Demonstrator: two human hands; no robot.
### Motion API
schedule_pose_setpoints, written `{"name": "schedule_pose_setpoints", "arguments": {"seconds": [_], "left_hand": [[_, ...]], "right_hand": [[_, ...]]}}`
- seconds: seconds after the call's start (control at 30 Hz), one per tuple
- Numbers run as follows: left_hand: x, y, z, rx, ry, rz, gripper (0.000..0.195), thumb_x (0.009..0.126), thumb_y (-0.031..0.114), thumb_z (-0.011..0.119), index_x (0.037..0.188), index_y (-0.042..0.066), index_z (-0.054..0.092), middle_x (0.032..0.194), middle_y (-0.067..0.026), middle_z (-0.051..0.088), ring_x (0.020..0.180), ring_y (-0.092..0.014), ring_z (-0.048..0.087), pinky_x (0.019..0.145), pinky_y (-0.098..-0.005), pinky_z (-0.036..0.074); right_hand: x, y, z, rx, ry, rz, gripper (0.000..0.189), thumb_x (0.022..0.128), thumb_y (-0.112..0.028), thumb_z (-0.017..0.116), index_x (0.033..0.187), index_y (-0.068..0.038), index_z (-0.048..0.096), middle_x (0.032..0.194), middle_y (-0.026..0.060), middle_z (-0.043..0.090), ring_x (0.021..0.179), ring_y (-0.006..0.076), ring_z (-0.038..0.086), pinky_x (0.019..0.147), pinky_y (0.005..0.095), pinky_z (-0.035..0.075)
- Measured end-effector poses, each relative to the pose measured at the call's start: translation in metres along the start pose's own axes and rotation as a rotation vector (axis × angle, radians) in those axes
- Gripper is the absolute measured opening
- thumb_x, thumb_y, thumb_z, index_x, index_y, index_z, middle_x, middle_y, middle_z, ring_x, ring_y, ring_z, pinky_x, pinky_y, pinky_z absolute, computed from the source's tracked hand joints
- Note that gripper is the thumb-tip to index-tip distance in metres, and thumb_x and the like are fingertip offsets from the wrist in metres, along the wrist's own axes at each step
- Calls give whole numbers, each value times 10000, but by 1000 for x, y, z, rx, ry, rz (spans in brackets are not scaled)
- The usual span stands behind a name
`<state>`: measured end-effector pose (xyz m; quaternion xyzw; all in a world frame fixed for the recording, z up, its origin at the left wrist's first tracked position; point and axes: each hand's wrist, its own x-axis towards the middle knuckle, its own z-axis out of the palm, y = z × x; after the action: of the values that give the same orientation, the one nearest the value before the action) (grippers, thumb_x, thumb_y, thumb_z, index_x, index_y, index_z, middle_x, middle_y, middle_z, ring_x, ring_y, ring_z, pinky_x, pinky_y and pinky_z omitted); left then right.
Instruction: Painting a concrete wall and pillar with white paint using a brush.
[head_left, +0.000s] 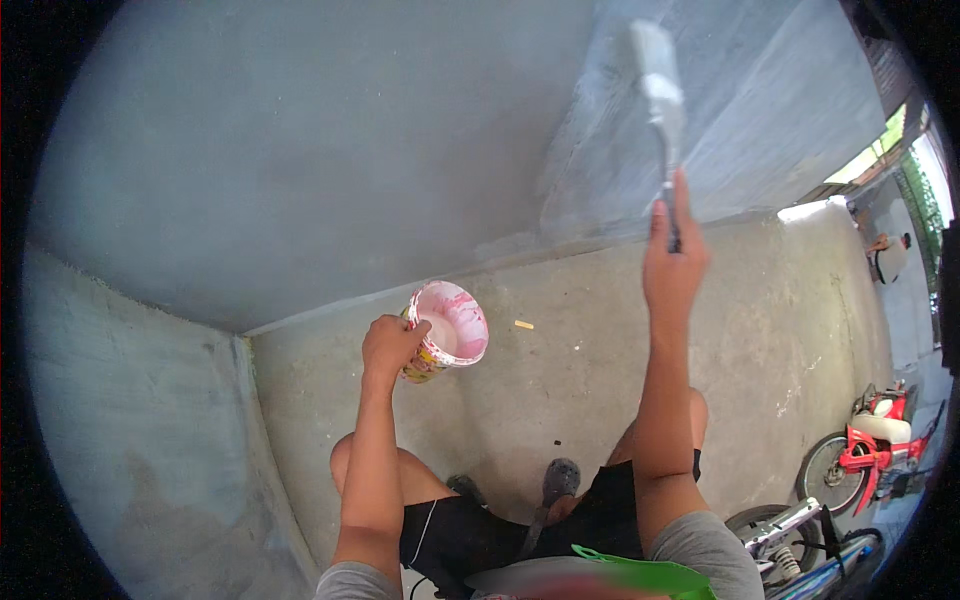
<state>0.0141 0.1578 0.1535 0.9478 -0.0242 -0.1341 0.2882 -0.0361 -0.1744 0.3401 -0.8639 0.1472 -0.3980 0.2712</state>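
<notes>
My left hand (391, 346) grips the rim of a plastic bucket (466, 330), thumb over its edge. Pink and white smears coat the inside of the bucket, and pale liquid paint (439, 333) lies at the bottom. In my right hand (675, 262) is the handle of a paintbrush (661, 90), raised with its bristles up against or close to the grey wall (420, 150); whether they touch it I cannot tell. The brush is slightly blurred. Paler streaks mark the wall around the brush.
A side wall (142, 420) meets the painted wall at the left corner. On the concrete floor (525, 397) lies a small yellow piece (524, 325). A red motorbike (874, 450) and another motorbike (780, 536) stand at right. Farther back is another person (891, 259).
</notes>
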Motion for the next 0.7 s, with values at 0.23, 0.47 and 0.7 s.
{"name": "schedule_pose_setpoints", "arguments": {"seconds": [0.23, 0.47, 0.7], "left_hand": [[3, 13, -1, 8, -69, -38, 490, 746, 487, 660, 713, 1, 710, 770, -222, 672, 730, -375, 671, 686, -458, 530], [-4, 13, -6, 2, -65, -40, 480, 738, 484, 666, 710, 6, 711, 733, -214, 669, 701, -372, 667, 676, -460, 530], [6, 4, -1, 18, -81, 1, 501, 743, 496, 662, 724, -2, 712, 727, -211, 675, 721, -364, 679, 681, -451, 535]], "right_hand": [[-115, 151, 95, -164, -566, 78, 393, 884, -88, 581, 1271, -148, 624, 871, 244, 654, 825, 420, 644, 715, 441, 521], [-34, 54, 22, -22, -325, 62, 388, 909, -169, 616, 1297, -177, 614, 974, 240, 669, 844, 345, 693, 724, 399, 519], [60, -46, -55, 92, 85, -85, 399, 958, -160, 568, 1357, -167, 563, 1054, 200, 693, 898, 303, 694, 776, 348, 508]]}}
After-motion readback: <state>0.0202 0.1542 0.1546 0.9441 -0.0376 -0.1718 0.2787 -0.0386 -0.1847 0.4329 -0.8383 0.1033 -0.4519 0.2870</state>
